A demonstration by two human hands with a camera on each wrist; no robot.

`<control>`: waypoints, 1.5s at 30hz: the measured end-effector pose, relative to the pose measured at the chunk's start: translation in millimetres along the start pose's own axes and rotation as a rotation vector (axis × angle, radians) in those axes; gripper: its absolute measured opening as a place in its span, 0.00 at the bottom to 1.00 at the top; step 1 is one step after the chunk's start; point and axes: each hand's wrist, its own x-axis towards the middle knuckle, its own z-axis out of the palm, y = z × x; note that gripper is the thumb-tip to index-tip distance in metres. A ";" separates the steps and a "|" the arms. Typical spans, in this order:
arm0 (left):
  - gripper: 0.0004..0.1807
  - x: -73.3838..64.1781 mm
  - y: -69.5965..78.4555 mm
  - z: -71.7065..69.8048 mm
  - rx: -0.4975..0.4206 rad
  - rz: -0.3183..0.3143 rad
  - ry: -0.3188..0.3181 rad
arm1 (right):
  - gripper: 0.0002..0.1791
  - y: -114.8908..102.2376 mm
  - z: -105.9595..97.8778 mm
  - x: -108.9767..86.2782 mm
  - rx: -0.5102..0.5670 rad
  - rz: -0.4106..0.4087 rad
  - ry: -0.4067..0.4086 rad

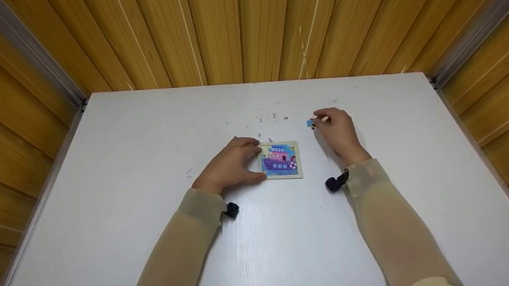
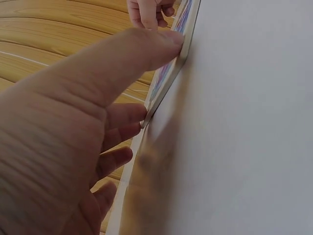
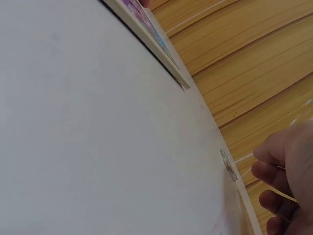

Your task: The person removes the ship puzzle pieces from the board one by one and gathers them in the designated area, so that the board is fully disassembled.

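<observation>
A small square jigsaw puzzle (image 1: pixel 282 161) in a pale frame lies on the table, showing a pink and purple boat on blue. Its upper left corner shows a bare pale patch. My left hand (image 1: pixel 234 162) holds the frame by its left side, thumb at the near corner and fingertips at the far one. In the left wrist view the thumb (image 2: pixel 161 46) presses the frame's edge. To the right of the puzzle, a small blue jigsaw piece (image 1: pixel 310 123) lies on the table. Right beside it is my right hand (image 1: pixel 337 129), fingers loosely curled; the right wrist view shows the piece (image 3: pixel 228 165) apart from the fingertips.
Small dark specks (image 1: pixel 273 115) are scattered on the white table (image 1: pixel 145 138) beyond the puzzle. Wood-patterned panels (image 1: pixel 218 32) rise behind the table and along both sides. A black wrist camera (image 1: pixel 334 184) sits at the right cuff, another (image 1: pixel 232 209) at the left.
</observation>
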 end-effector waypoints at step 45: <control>0.42 2.6 20.7 -3.0 0.098 -0.004 -0.069 | 0.21 -47.9 44.8 -40.4 -0.193 -0.207 -0.535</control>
